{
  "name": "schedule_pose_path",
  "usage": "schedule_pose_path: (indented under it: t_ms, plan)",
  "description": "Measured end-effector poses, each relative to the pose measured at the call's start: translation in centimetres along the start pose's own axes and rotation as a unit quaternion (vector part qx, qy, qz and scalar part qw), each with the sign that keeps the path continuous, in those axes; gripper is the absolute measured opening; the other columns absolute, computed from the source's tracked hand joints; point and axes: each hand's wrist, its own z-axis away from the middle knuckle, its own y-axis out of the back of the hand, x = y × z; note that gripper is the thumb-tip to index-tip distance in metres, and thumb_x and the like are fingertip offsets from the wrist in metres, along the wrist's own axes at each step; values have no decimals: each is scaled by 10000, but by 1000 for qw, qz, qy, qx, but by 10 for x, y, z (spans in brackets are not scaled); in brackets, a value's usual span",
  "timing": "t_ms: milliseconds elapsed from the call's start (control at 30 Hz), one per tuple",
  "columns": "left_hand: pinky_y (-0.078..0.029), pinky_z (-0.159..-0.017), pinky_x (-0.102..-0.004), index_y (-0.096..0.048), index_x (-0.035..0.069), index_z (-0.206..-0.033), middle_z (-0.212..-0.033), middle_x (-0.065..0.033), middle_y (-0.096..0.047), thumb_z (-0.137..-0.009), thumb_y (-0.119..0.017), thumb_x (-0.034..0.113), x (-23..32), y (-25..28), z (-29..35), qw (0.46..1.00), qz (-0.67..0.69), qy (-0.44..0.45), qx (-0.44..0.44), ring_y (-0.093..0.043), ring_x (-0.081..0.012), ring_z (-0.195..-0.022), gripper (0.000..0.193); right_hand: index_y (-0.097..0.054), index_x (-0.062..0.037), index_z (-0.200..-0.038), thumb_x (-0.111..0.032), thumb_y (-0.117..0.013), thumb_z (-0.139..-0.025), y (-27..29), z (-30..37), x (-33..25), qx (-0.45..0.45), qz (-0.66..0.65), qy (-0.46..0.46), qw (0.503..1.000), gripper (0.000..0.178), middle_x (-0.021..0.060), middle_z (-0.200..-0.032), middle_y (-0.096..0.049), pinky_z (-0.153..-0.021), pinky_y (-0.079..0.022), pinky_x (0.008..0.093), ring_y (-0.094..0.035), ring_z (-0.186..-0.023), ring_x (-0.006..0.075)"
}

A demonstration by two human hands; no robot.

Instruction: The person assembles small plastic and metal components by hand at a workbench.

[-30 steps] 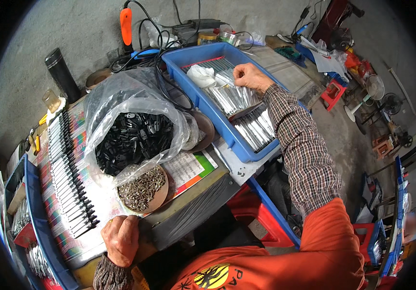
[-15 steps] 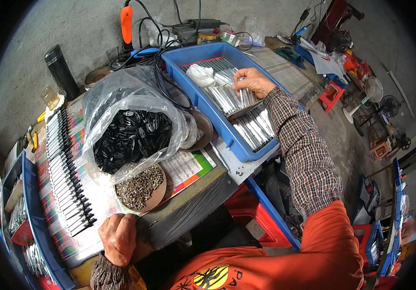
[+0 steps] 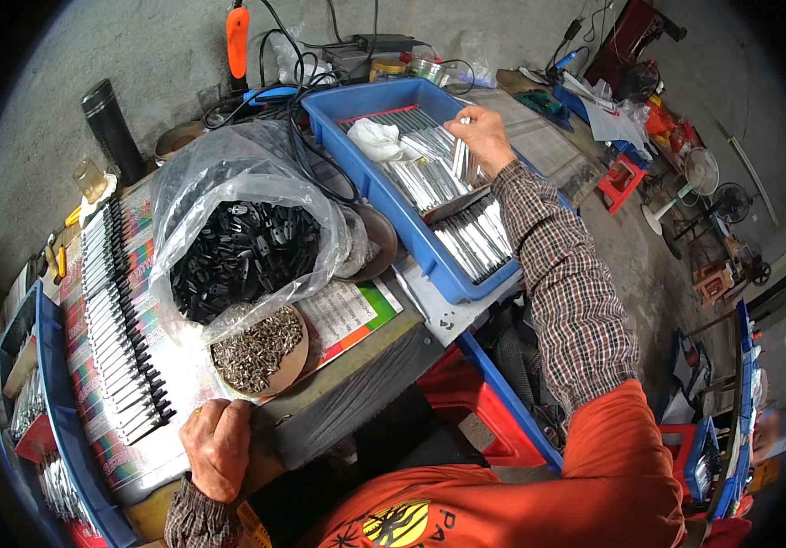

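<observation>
My right hand (image 3: 482, 139) is at the far side of a blue plastic tray (image 3: 452, 285), its fingers closed on a few slim silver strips (image 3: 462, 161) that hang down from the grip. Beneath it, more silver strips (image 3: 422, 183) lie in rows inside the tray. My left hand (image 3: 218, 446) rests at the table's near edge, fingers curled in, with nothing visible in it; its fingertips are hidden. Just beyond that hand is a round dish (image 3: 296, 358) of small metal pins (image 3: 256, 352). A row of silver strips with black ends (image 3: 119, 329) lies on the left.
A clear plastic bag (image 3: 306, 215) of black clips (image 3: 242, 251) stands mid-table. A black flask (image 3: 112, 128) and an orange-handled tool (image 3: 237, 44) are at the back, near tangled cables. Another blue tray (image 3: 73, 411) borders the left. A red stool (image 3: 466, 393) stands below the table.
My right hand has risen slightly toward the tray's far side, lifting a few silver strips from the pile. My left hand stays at the table edge; the view has shifted slightly.
</observation>
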Motion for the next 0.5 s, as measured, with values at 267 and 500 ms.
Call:
schedule_pose_path:
  t_ms: [267, 500]
  plan:
    - [-451, -557, -378, -606, 38, -825, -746, -102, -567, -664, -623, -49, -1, -2, 2, 1000, -2, -13, 11, -566, -275, -630, 184, -610, -18, -743, -50, -723, -745, 33, 24, -70, -46, -179, 22, 983, 118, 21, -657, -580, -499, -403, 221, -539, -558, 87]
    - [-458, -566, -376, -605, 33, -825, -754, -102, -569, -671, -624, -55, -1, 0, 4, 1000, -9, -14, 14, -572, -274, -643, 179, -608, -28, -723, -90, -729, -707, 22, 98, -63, -110, 13, 54, 992, 138, 9, -637, -578, -525, -402, 256, -501, -574, 85]
